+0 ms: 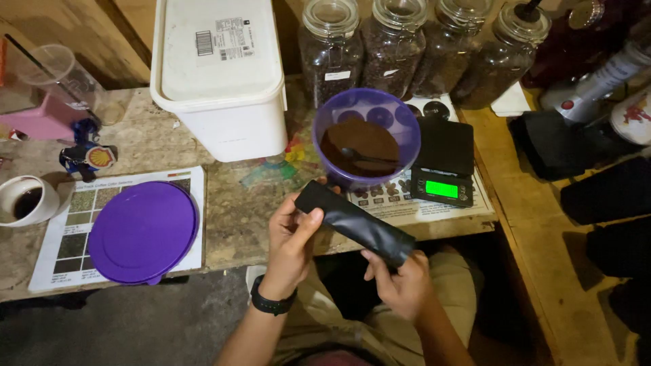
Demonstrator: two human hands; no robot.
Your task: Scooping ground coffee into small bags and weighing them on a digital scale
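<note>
Both hands clamp a black pouch (354,222) just off the bench's (251,203) near edge: the left hand (291,237) pinches its far end, the right hand (400,281) grips its near end. The purple tub (366,135) of ground coffee stands just beyond; open bench lies left of it.

Purple tub (366,112) just beyond pouch (354,222)

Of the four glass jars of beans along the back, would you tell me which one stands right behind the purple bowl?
The leftmost jar, beside the white tub. It rises directly behind the purple bowl; the other three stand further right, behind the scale.
</note>
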